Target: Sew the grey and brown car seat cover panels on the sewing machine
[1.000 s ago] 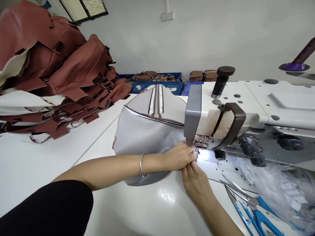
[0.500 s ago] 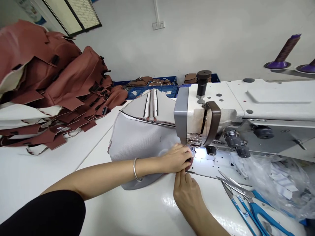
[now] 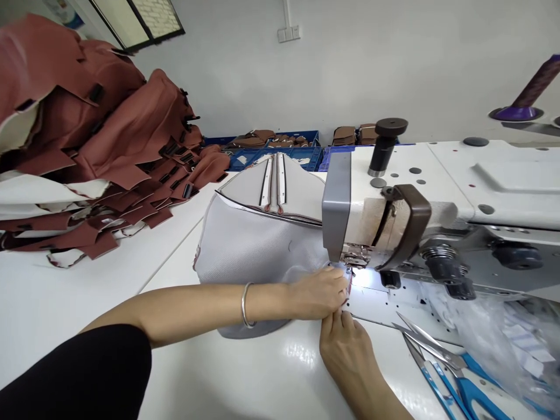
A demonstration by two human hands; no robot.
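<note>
We see pale wall (image 3: 371, 76), socket (image 3: 289, 34) mounted on it; dark-framed window (image 3: 160, 18) upper left; glossy white tabletop (image 3: 219, 376) below, catching glare (image 3: 300, 352).

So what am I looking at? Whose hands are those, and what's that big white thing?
Every picture comes from one camera on a person's head, looking forward and down, and the hands are that person's own. The big white thing is a sewing machine, with a bright light underneath. Near that light, the left hand rests on a grey piece; the right hand is close by. Exactly how their fingers grip is hidden. On the white table lie blue-handled scissors and, to the left, a heap of reddish-brown pieces.
</note>
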